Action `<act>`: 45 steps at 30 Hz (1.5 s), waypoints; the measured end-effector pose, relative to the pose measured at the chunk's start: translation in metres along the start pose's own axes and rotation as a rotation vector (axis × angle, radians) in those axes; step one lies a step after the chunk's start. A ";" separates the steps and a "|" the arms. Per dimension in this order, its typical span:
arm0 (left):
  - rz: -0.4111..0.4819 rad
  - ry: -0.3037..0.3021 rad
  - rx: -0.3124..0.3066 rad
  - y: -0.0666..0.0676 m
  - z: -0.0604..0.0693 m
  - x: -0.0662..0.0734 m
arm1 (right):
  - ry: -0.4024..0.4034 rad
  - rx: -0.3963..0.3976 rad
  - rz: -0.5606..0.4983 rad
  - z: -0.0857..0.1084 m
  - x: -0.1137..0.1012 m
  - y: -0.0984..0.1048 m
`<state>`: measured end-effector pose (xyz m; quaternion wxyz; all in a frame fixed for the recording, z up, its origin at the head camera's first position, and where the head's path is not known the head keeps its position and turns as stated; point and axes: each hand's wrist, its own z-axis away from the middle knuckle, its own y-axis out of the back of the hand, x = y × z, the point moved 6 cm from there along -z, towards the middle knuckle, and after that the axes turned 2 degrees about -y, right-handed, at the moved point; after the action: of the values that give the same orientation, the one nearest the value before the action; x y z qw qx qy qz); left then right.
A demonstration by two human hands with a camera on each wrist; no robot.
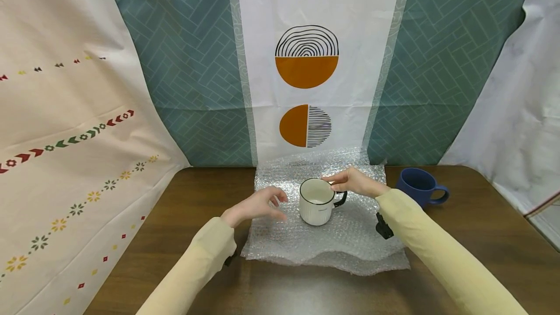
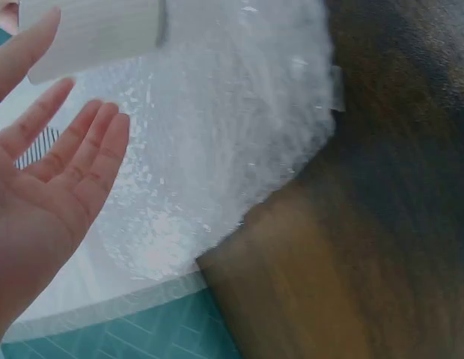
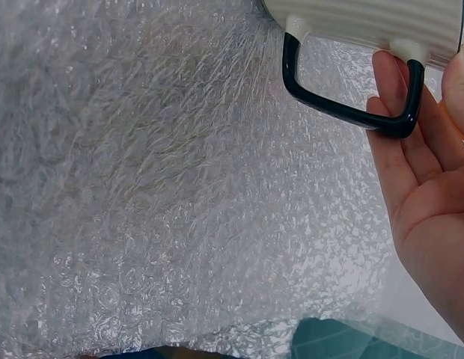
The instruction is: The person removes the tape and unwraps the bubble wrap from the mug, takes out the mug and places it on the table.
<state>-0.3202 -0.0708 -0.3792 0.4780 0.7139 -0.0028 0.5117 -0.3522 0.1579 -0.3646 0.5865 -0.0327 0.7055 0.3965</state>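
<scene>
A white enamel-style mug (image 1: 315,212) with a dark rim and a dark handle (image 3: 344,112) stands upright on a sheet of bubble wrap (image 1: 302,242). At the handle side, my right hand (image 1: 358,182) holds the mug near its rim; in the right wrist view its fingers (image 3: 393,161) reach behind the handle and the thumb is by the rim. My left hand (image 1: 259,203) is held to the left of the mug, apart from it, thumb and fingers spread with nothing between them. The left wrist view shows its open palm (image 2: 37,209) near the mug's blurred side (image 2: 97,37).
A blue mug (image 1: 419,187) stands at the back right, beyond my right sleeve. The bubble wrap's far end leans up against the patterned curtain (image 1: 306,77). Brown wooden table (image 1: 192,198) lies on both sides, and a white embroidered cloth (image 1: 87,169) hangs at the left.
</scene>
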 end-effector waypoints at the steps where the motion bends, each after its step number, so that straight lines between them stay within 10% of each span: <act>1: 0.011 0.006 0.012 0.000 0.000 -0.003 | 0.001 0.001 0.001 0.000 0.000 0.000; 21: 0.150 0.071 0.021 -0.010 0.017 -0.054 | 0.016 -0.005 0.013 -0.002 0.001 -0.002; 45: 0.143 0.017 0.030 -0.015 0.016 -0.062 | -0.070 0.108 -0.051 0.013 0.022 -0.003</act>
<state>-0.3307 -0.1036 -0.4354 0.4295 0.7146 -0.0423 0.5505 -0.3473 0.1724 -0.3850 0.6215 -0.0050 0.7039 0.3438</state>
